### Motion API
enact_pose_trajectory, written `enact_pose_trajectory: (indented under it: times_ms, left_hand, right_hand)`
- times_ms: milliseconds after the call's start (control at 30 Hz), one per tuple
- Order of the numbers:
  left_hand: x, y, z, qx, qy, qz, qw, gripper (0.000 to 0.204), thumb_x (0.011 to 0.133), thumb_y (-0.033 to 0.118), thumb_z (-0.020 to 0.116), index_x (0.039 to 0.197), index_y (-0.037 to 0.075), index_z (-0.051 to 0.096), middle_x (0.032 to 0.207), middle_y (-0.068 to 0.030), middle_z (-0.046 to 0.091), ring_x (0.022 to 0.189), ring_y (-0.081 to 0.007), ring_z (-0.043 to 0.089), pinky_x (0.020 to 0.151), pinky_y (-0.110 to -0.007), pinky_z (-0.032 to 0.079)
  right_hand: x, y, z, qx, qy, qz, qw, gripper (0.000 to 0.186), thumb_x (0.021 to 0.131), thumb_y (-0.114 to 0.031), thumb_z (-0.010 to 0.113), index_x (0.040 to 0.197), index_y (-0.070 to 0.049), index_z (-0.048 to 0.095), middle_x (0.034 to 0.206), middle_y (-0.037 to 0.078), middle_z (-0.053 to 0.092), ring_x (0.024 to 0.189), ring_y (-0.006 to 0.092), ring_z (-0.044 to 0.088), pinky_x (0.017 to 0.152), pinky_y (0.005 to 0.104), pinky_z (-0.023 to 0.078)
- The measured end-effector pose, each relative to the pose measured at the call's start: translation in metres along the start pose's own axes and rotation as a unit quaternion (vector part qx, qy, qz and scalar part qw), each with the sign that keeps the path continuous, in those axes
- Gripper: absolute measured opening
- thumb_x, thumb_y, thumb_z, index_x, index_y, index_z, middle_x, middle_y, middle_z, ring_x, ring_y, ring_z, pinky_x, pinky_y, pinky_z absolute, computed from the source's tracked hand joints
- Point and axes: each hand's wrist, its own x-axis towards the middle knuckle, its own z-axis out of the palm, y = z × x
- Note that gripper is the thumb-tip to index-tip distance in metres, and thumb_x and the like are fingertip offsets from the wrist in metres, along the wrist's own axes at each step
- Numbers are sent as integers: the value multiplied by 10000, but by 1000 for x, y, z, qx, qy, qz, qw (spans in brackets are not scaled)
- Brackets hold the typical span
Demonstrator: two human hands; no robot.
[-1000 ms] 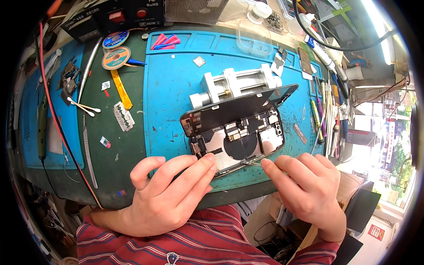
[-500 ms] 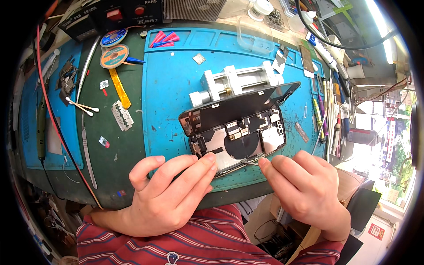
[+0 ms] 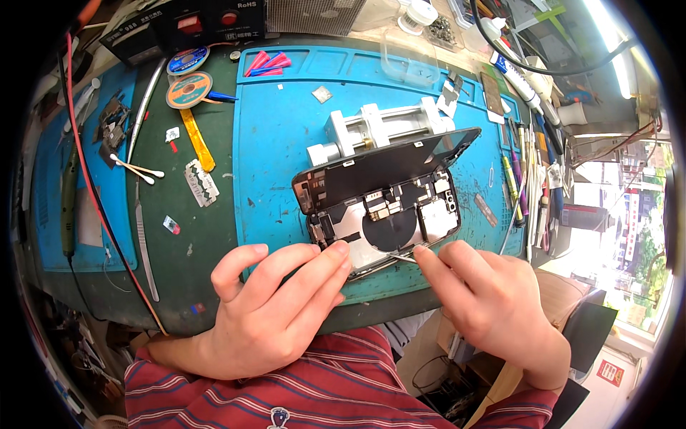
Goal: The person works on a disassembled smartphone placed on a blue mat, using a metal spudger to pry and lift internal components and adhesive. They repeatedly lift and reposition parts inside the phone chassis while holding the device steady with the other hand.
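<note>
An opened phone (image 3: 438, 220) with its inner parts showing lies on the blue mat, its black screen (image 3: 379, 168) raised along the back edge against a silver metal clamp (image 3: 368, 132). My left hand (image 3: 279, 311) grips the phone's lower left edge with its fingertips, the little-finger side spread outward. My right hand (image 3: 486, 307) pinches a thin metal tool (image 3: 406, 259), whose tip touches the phone's near edge below the round black coil (image 3: 388, 230). The underside of both hands is hidden.
On the left are solder spools (image 3: 189, 89), a razor blade (image 3: 201, 182), cotton swabs (image 3: 136, 168), a scalpel (image 3: 146, 250) and cables. At the back stand a black powered unit (image 3: 200, 43) and a plastic tub (image 3: 411, 61). Pens and tools (image 3: 522, 186) line the mat's right.
My right hand has moved slightly up and left with the tool. The phone and raised screen have shifted a little upward in view. My left hand stays at the same edge.
</note>
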Motion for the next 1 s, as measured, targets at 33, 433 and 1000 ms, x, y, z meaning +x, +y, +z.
enact_pose_trajectory:
  times_ms: [33, 433, 1000]
  left_hand:
    - [-1, 0, 0, 2, 0, -2, 1000, 325, 874, 201, 820, 1177, 84, 845, 1342, 9, 765, 1153, -138, 682, 1141, -451, 329]
    - [1, -1, 0, -18, 7, 7, 1000, 492, 727, 136, 880, 1208, 38, 835, 1350, -23, 782, 1143, -187, 699, 1137, -459, 342]
    - [1, -1, -1, -18, 10, 4, 1000, 467, 759, 137, 884, 1213, 42, 829, 1353, -21, 782, 1137, -190, 701, 1140, -472, 342]
  right_hand:
    - [1, 0, -1, 13, -9, 8, 1000, 388, 828, -106, 736, 1201, 1, 721, 925, 37, 511, 676, 117, 613, 515, 291, 497]
    - [-1, 0, -5, 57, -25, 40, 997, 389, 850, -99, 760, 1228, -18, 708, 978, 59, 553, 772, 172, 694, 571, 344, 543]
    - [-6, -3, -1, 16, -9, 44, 999, 464, 833, -57, 744, 1290, -2, 684, 992, 56, 563, 766, 183, 671, 581, 353, 556]
